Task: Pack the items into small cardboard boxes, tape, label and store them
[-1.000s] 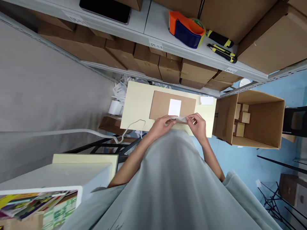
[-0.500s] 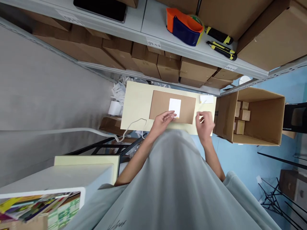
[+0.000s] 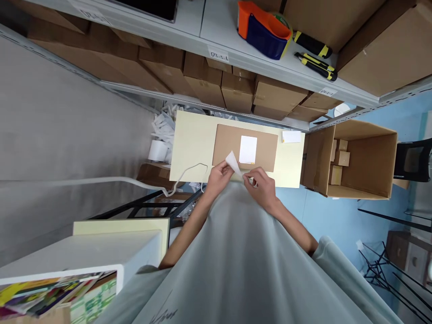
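A small white label (image 3: 233, 162), bent and tilted, is raised just in front of my shirt. My left hand (image 3: 218, 177) is closed, pinching it between thumb and fingers. My right hand (image 3: 262, 186) is closed too, with its fingertips pinched at the label's lower right end. Just beyond my hands, a flat brown cardboard box (image 3: 226, 143) lies on the pale yellow table (image 3: 192, 141). A white rectangle of paper (image 3: 248, 148) with an orange mark at its lower edge lies flat on the cardboard. Another white slip (image 3: 291, 137) lies at the table's right end.
An open carton (image 3: 371, 162) holding several small boxes stands right of the table. Above, a metal shelf (image 3: 189, 33) carries an orange and blue tape dispenser (image 3: 265, 31) and cutters (image 3: 317, 65). A white cable (image 3: 189, 168) crosses the table's left front corner.
My right hand has moved left, to beside my left hand. The white label is now raised between them. My left hand has drawn back slightly from the paper on the cardboard.
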`<state>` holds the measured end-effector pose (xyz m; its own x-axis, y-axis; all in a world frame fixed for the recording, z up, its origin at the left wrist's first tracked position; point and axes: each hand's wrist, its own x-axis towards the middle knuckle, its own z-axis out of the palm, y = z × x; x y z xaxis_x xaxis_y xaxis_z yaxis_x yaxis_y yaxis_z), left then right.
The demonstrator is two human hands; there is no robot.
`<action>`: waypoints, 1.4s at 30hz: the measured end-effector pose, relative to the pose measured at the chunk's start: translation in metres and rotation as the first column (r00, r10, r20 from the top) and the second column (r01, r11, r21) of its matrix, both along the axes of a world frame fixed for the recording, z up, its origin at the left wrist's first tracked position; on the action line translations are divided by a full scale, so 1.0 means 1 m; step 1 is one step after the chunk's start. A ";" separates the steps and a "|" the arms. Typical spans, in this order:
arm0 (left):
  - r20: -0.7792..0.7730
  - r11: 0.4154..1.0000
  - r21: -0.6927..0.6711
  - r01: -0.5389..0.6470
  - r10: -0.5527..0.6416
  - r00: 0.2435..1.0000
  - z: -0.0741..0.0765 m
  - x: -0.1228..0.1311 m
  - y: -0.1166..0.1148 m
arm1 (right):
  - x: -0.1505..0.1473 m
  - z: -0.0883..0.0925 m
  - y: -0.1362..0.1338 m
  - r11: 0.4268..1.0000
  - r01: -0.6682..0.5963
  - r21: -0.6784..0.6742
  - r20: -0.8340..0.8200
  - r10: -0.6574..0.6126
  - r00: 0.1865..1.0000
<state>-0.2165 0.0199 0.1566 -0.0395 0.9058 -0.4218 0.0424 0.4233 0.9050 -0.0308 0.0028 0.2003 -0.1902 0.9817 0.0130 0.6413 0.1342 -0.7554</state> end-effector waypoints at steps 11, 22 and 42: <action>-0.310 0.985 0.111 0.132 -0.092 0.946 -0.044 0.002 0.024 | 0.023 -0.062 0.035 0.884 0.329 -0.333 -0.175 -0.400 0.899; -0.566 0.969 -0.038 0.244 -0.222 0.794 -0.063 0.016 0.081 | 0.020 -0.099 0.077 0.840 0.399 -0.367 0.063 -0.405 0.912; -0.629 0.909 -0.307 0.280 -0.415 0.657 -0.037 0.021 0.102 | 0.011 -0.084 0.093 0.807 0.391 -0.443 0.358 -0.241 0.902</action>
